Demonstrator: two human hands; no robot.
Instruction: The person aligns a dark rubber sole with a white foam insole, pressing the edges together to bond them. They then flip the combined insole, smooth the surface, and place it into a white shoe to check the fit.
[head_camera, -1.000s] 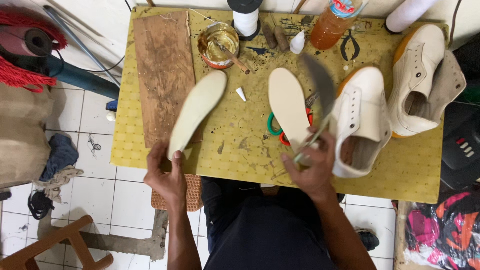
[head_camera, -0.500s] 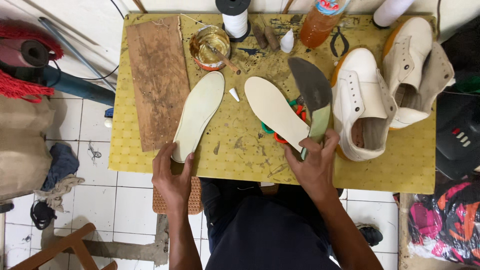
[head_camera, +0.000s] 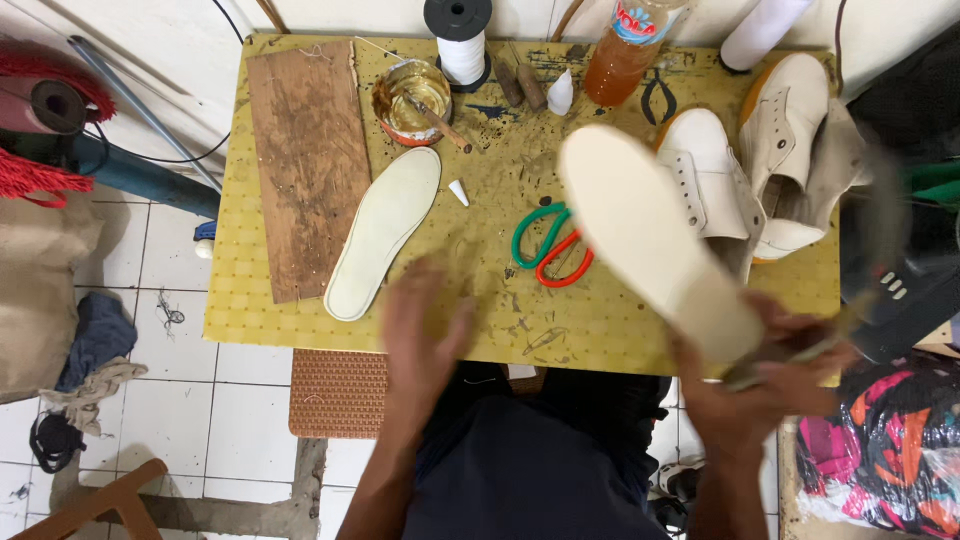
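My right hand grips the heel end of a cream shoe insole, lifted off the yellow table and tilted toward the right; a thin grey blade-like piece is blurred behind it in the same hand. My left hand is blurred, fingers spread, empty, over the table's front edge. A second cream insole lies flat on the table just beyond my left hand, beside a brown wooden board. Green and orange scissors lie uncovered in the middle.
Two white shoes stand at the right. A glue tin with a brush, a white thread spool, an orange bottle and pliers line the back edge. White tiled floor lies to the left.
My right hand has lifted its insole off the table and swung it right, uncovering the scissors. My left hand let go of the left insole and moved toward the middle.
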